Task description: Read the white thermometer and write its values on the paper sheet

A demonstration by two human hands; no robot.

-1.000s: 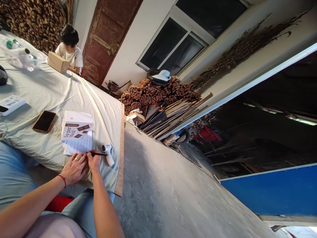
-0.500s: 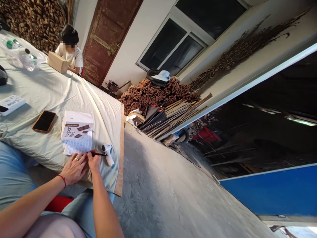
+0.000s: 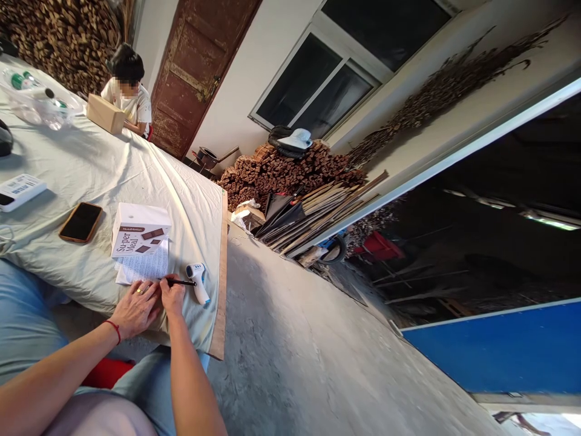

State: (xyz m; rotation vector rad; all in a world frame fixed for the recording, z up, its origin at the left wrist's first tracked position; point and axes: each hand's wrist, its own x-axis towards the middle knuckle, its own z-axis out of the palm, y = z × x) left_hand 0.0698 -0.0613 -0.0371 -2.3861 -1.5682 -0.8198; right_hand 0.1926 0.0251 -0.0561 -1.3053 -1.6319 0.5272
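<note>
A black pen [image 3: 184, 281] is gripped in my right hand [image 3: 173, 298], its upper end pointing right. My left hand [image 3: 137, 309], with a ring and a red wrist cord, lies flat with fingers stretched on the near edge of a printed paper sheet [image 3: 144, 266]. The two hands are side by side, and the pen's tip is hidden by my fingers. Behind the sheet, partly over it, stands a white and brown box [image 3: 140, 230] marked "Super Meal". A white and blue infrared thermometer [image 3: 198, 282] lies just right of the pen.
On the cloth-covered table [image 3: 113, 175] are a smartphone [image 3: 82, 222], a white device [image 3: 22, 192], a cardboard box [image 3: 106, 113] and a clear bag of bottles [image 3: 43, 100]. A person [image 3: 131, 97] sits at the far side. The table's wooden edge [image 3: 220, 303] borders concrete floor [image 3: 290, 327].
Almost nothing differs. Both hands, the pen, the sheet and the box keep their places.
</note>
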